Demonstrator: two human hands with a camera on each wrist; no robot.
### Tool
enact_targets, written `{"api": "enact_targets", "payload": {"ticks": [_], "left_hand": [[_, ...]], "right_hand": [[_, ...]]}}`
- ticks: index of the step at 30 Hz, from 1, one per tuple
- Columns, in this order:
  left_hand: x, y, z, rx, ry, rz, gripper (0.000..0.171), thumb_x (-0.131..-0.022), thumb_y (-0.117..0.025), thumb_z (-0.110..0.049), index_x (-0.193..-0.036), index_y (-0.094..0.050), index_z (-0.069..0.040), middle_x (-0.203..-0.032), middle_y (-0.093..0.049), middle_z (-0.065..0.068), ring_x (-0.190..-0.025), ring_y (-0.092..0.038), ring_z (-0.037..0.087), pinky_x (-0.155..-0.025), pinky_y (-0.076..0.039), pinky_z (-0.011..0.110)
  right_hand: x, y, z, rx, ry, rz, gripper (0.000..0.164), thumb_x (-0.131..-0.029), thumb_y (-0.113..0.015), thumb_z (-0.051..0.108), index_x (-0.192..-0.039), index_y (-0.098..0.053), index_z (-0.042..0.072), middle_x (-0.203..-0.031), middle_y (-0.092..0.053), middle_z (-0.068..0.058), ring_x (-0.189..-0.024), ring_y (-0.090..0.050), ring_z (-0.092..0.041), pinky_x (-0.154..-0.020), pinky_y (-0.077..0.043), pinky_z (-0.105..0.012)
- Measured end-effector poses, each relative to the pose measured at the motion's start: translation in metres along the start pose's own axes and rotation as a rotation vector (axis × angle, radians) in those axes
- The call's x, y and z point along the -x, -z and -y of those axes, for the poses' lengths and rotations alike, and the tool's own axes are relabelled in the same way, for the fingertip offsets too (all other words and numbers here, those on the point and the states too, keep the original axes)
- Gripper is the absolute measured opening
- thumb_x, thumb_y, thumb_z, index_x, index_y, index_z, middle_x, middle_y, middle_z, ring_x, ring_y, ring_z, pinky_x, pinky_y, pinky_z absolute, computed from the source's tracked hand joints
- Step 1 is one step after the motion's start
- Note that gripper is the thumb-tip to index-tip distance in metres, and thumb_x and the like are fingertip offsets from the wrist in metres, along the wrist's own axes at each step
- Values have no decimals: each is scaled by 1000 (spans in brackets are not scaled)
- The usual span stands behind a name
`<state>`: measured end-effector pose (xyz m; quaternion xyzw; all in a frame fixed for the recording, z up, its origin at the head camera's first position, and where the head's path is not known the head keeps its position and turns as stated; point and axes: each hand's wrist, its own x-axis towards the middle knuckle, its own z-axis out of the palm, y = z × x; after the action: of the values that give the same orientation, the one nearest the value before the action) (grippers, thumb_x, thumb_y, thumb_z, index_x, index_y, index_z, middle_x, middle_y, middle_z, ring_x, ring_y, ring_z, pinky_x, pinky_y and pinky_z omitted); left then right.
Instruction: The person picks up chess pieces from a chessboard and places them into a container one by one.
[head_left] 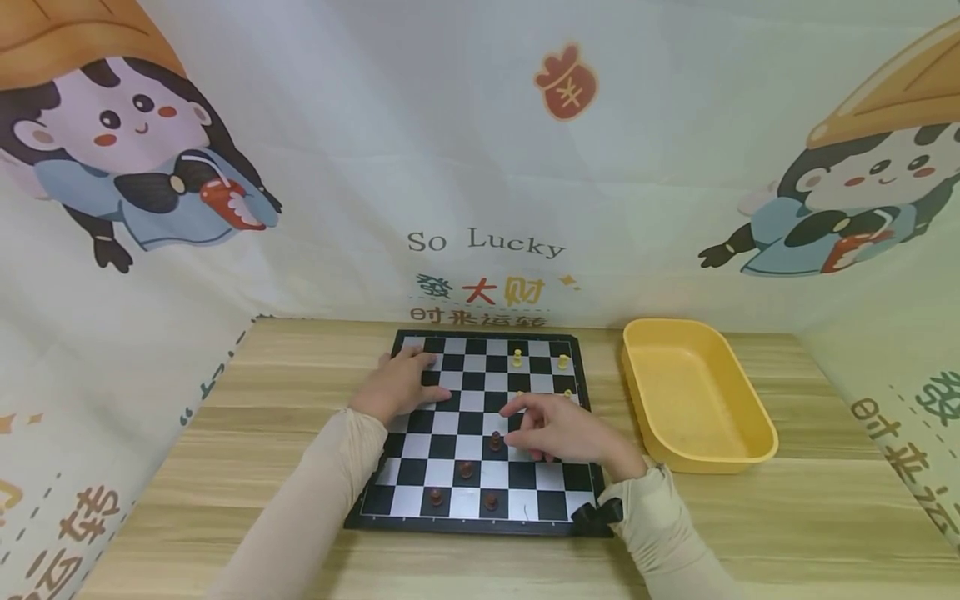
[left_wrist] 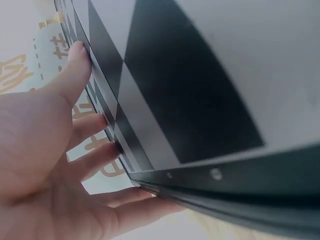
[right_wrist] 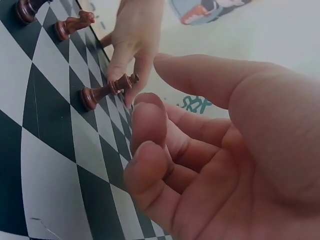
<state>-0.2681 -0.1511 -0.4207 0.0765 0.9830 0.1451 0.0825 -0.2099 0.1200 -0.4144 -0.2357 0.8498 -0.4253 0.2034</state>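
Observation:
A black-and-white chessboard (head_left: 472, 523) lies on the wooden table. My left hand (head_left: 401, 385) rests on its left side, fingers spread; the left wrist view shows the fingertips at the board's edge and the thumb (left_wrist: 75, 75) over the squares. Above the right half of the board is my right hand (head_left: 558, 427), its fingers bent and apart from the thumb, with nothing between them. Just beside its fingertips stands a dark brown chess piece (head_left: 495, 442), tall with a crowned top in the right wrist view. A brown knight (right_wrist: 75, 24) stands farther back there.
More brown pieces stand nearer the front, one of them (head_left: 467, 470) left of my right hand. Several yellow pieces, such as a pawn (head_left: 517, 358), are at the back right, one partly hidden by that hand. A yellow tray (head_left: 637, 400) sits right of the board. Printed cloth (head_left: 480, 167) hangs behind.

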Motion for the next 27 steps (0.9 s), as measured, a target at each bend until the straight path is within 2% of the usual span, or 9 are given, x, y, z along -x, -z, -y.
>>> {"api": "enact_targets", "payload": {"ticks": [12, 19, 23, 27], "left_hand": [[-3, -2, 1, 34, 3, -12, 75, -88, -77, -48, -149, -53, -11, -160, -42, 18, -142, -39, 51, -114, -39, 60], [-3, -3, -1, 41, 7, -9, 74, -89, -76, -45, -149, -52, -10, -160, -41, 19, -142, -38, 53, -114, -38, 60], [-2, -6, 0, 57, 7, -14, 74, -89, -77, -45, -149, -52, -10, -161, -38, 18, -143, -36, 52, -113, -40, 61], [-1, -4, 0, 76, 15, -13, 72, -89, -77, -42, -149, -52, -10, -165, -27, 23, -145, -31, 55, -112, -39, 63]], "right_hand": [[-5, -17, -10, -91, -12, -17, 38, -95, -72, 24, -126, -63, 6, -71, -61, 4, -57, -54, -11, -54, -43, -25], [-4, -19, -13, -70, -15, -22, 36, -93, -74, 23, -124, -64, 7, -70, -61, 4, -56, -53, -10, -53, -41, -24], [-4, -20, -14, -65, -30, -19, 34, -92, -76, 22, -121, -66, 9, -69, -60, 4, -55, -52, -9, -53, -40, -23], [-6, -23, -15, -64, -38, -25, 31, -90, -77, 22, -118, -68, 11, -69, -58, 4, -57, -50, -10, -54, -38, -22]]}}
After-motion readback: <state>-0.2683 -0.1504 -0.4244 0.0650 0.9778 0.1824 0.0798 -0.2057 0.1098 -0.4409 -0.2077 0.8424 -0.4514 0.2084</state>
